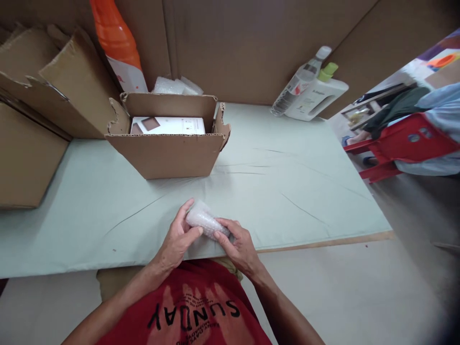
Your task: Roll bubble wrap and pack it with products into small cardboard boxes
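Note:
A small bundle wrapped in bubble wrap (203, 219) sits between both hands at the near edge of the pale green table (287, 187). My left hand (177, 239) curls round its left end, thumb pressed on the wrap. At the bundle's right end my right hand (239, 242) pinches it with fingers closed. Behind them stands an open cardboard box (168, 151) holding a white carton (168, 125).
Flattened cardboard and boxes (39, 96) pile up at the left. An orange and white bottle (118, 45) and loose bubble wrap (176, 86) sit behind the open box. A clear bottle (298, 81) and white jug (318, 96) lean at the back right. Red plastic stool (402, 143) beside the table.

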Motion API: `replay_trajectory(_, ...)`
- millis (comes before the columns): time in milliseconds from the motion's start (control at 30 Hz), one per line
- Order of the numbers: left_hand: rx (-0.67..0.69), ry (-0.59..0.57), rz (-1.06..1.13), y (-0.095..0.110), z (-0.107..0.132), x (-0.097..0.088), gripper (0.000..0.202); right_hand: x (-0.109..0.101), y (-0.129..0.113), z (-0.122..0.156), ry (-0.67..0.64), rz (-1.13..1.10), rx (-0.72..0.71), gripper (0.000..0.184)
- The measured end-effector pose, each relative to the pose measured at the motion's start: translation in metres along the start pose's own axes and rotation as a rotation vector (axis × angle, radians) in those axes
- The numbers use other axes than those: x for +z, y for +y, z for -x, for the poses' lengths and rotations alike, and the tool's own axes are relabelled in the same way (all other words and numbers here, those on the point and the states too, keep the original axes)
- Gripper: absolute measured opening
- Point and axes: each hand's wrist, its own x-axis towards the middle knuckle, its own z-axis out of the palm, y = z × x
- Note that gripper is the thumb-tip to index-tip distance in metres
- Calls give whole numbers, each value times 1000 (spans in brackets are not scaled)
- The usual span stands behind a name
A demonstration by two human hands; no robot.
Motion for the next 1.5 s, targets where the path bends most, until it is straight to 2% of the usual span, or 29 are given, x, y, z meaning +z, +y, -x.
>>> replay_trajectory(67, 14, -13, 1, 3, 2, 0, 82, 0, -1, 1, 40, -20, -4, 27)
replay_trajectory(133, 37, -23, -11, 6, 5, -2, 81, -2, -2, 1, 90, -28, -1, 38)
replay_trajectory(233, 78, -20, -40, 5, 7, -7, 76, -3, -2, -2, 43, -150, 38, 56)
replay_trajectory(333, 96, 10, -9, -2, 6, -12, 71, 0, -3, -7, -50, -281, 99, 44)
replay_trajectory(433, 83, 46, 68, -7, 3, -17, 67, 5, -8, -14, -46, -294, 144, 28)
replay_trajectory(533, 73, 36, 129, -1, 1, -23, 64, -1, -16, -26, -33, -275, 148, 27)
replay_trajectory(600, 113, -14, 153, 8, -1, -29, 65, -16, -25, -38, -34, -246, 132, 26)
replay_trajectory(667, 208, -36, 163, 18, -4, -39, 65, -40, -38, -57, -8, -222, 95, 26)
replay_trajectory(767, 312, 32, 105, 24, -12, -56, 61, -82, -67, -96, 127, -171, -1, 30)
replay_trajectory(867, 280, 119, 7, 15, -20, -68, 57, -113, -98, -148, 234, -51, -113, 35)
replay_trajectory(967, 227, 155, -83, 1, -25, -72, 51, -126, -119, -203, 183, 173, -160, 34)
replay_trajectory(1100, 230, 150, -199, -6, -26, -69, 43, -126, -134, -258, -17, 733, -26, 24)
replay_trajectory(1167, 231, 144, -230, -4, -26, -67, 41, -123, -142, -274, -88, 1014, 52, 22)
replay_trajectory(1233, 233, 132, -241, -1, -25, -66, 41, -117, -151, -283, -148, 1191, 100, 25)
replay_trajectory(1367, 243, 122, -239, 2, -24, -65, 39, -94, -161, -294, -279, 1294, 140, 27)
replay_trajectory(1500, 239, 133, -237, 1, -25, -66, 39, -68, -155, -296, -363, 1318, 144, 31)
